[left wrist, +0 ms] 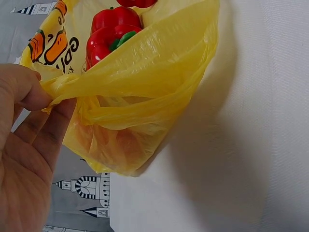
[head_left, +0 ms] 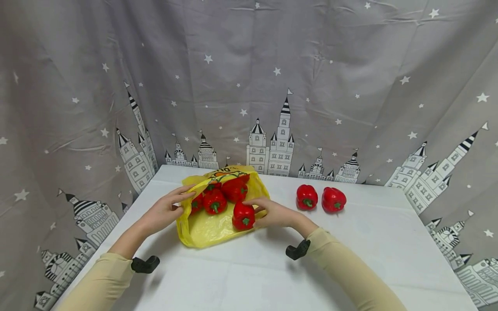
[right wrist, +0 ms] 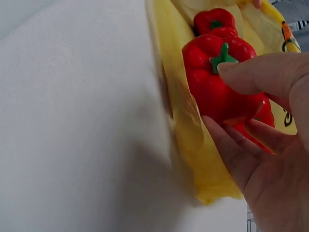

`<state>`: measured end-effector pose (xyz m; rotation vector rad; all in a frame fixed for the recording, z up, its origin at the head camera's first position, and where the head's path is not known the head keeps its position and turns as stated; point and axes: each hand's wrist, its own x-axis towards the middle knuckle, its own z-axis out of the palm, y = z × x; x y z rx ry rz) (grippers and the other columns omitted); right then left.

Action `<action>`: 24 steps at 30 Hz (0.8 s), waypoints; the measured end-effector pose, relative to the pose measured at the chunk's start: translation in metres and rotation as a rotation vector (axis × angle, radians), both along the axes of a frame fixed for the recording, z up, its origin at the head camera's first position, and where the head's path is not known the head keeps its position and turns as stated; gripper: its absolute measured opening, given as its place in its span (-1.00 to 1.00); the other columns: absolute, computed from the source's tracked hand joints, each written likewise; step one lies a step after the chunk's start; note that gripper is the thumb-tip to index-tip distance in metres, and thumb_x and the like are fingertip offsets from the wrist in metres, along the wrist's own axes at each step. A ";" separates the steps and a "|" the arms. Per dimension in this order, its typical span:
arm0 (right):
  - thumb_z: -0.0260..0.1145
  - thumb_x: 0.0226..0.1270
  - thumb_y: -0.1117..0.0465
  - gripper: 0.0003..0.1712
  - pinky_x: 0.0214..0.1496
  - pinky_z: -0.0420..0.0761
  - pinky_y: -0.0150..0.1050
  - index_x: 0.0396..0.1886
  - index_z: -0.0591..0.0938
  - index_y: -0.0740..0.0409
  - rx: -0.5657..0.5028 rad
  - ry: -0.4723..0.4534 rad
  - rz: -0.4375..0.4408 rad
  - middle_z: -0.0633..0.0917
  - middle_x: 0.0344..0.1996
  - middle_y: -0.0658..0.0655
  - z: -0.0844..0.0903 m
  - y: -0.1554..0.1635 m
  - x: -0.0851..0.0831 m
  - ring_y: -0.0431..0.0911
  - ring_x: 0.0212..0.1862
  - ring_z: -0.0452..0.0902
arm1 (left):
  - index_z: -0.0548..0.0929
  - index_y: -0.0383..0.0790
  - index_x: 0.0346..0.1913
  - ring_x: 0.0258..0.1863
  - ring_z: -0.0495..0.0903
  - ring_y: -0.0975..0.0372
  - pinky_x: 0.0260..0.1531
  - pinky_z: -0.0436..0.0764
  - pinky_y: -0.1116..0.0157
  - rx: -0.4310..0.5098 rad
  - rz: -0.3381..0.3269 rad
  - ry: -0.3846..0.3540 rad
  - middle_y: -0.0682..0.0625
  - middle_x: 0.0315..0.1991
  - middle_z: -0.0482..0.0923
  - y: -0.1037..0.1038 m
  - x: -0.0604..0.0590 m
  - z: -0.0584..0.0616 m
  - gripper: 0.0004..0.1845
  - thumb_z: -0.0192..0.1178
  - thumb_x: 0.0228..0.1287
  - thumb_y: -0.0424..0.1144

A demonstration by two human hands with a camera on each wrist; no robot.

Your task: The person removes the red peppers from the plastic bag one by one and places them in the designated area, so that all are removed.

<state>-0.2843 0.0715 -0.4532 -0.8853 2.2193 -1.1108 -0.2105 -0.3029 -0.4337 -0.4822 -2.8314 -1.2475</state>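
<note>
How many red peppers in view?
7 red peppers: one in the right hand, four in the yellow bag, two right of it on the table. Bag may hide more.

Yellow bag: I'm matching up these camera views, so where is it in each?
Head: yellow bag slightly left of centre, between left hand and right hand.
Left wrist: yellow bag from upper left to centre.
Right wrist: yellow bag in the right half, partly behind the right hand.
Shared landmark: red peppers inside it.
</note>
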 end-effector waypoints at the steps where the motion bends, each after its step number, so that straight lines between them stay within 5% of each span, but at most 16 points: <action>1: 0.48 0.24 0.20 -0.17 0.24 0.57 -0.09 0.50 0.43 -0.28 -0.001 0.006 0.003 0.39 0.37 0.04 -0.001 -0.002 0.000 0.01 0.33 0.41 | 0.49 -0.22 0.45 0.50 0.22 -0.08 0.07 0.53 0.08 0.002 0.000 -0.001 -0.03 0.58 0.16 0.000 0.000 0.000 -0.40 0.03 0.35 -0.54; 15: 0.55 0.18 0.15 -0.05 0.35 0.43 -0.04 0.54 0.36 -0.32 0.031 0.060 0.031 0.34 0.44 -0.02 -0.009 -0.016 -0.006 -0.04 0.40 0.23 | 0.49 -0.22 0.45 0.51 0.19 -0.09 0.09 0.52 0.03 0.017 0.002 -0.014 -0.04 0.59 0.15 -0.001 0.003 -0.001 -0.40 0.03 0.34 -0.54; 24: 0.56 0.14 0.15 -0.01 0.32 0.44 0.00 0.54 0.34 -0.38 0.028 0.009 -0.002 0.32 0.44 -0.05 -0.013 -0.019 -0.006 -0.03 0.38 0.23 | 0.49 -0.22 0.45 0.50 0.19 -0.10 0.12 0.51 -0.02 0.029 0.005 -0.023 -0.05 0.59 0.14 -0.001 0.003 -0.001 -0.39 0.03 0.35 -0.54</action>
